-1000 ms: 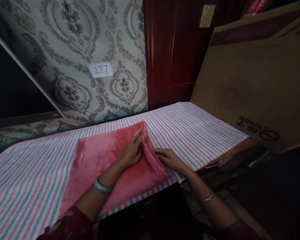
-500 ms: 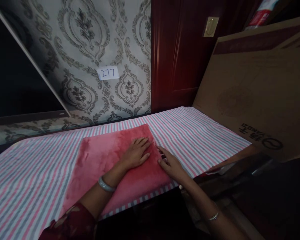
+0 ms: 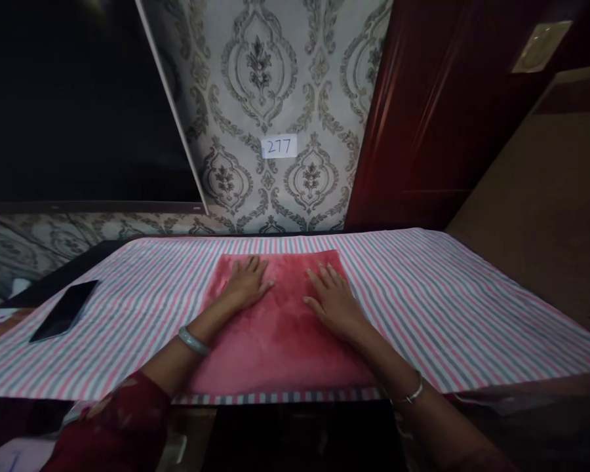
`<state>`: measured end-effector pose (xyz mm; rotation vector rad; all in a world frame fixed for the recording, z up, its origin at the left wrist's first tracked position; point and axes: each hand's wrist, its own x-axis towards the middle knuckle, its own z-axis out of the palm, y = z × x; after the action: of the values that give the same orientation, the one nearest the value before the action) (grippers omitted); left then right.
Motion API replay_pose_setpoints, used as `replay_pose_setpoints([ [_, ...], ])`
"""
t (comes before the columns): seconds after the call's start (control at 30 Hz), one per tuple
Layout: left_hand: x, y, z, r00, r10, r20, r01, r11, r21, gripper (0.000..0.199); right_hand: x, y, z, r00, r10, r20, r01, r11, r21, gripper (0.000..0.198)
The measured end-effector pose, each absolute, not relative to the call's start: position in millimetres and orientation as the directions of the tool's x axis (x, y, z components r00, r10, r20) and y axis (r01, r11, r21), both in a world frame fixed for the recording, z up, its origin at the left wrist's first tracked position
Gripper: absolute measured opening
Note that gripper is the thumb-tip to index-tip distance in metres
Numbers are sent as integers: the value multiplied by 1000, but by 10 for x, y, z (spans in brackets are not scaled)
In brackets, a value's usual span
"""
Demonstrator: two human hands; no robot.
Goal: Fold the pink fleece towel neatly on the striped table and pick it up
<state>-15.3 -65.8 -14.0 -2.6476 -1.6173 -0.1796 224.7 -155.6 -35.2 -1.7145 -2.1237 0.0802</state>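
A pinkish-red plush cloth [image 3: 280, 354], roughly square and lying flat, rests on the striped tablecloth [image 3: 142, 314]. On its far left part my left hand [image 3: 246, 283] lies palm down with the fingers spread. Over its far right part my right hand [image 3: 335, 301] is also palm down, fingers apart. Neither hand grips anything. The pile shows lighter and darker patches. Whether the cloth is folded in layers I cannot tell.
A black phone [image 3: 65, 311] lies on the left of the table. Behind stand a dark television [image 3: 88, 105] and patterned wallpaper with a paper label [image 3: 279, 146] reading 277. A large cardboard box [image 3: 535, 196] is at the right, beside a dark red door [image 3: 423, 131].
The view has swung left, bringing the phone into sight. My left hand has shifted to the cloth's left part. My right hand has moved from its right edge onto the top and flattened.
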Motion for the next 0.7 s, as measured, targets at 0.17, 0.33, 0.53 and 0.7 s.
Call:
replay_pose_setpoints([
  [0.17, -442, -556, -379, 381, 911, 160, 920, -391, 35, 67, 2310, -1461, -655, -149, 967, 207, 941, 203, -272, 64],
  [0.33, -437, -554, -465, 381, 885, 268, 905, -416, 86, 61, 2392, -1437, -770, -147, 953, 265, 909, 236, -343, 59],
  [0.53, -551, -528, -390, 89, 953, 289, 982, -133, 136, 58, 2484, -1304, -832, -37, 950, 309, 872, 182, -455, 61],
  [0.7, -812, -459, -285, -118, 989, 87, 915, 74, 398, 68, 2631, -1099, -890, 114, 957, 266, 751, 92, -654, 76],
])
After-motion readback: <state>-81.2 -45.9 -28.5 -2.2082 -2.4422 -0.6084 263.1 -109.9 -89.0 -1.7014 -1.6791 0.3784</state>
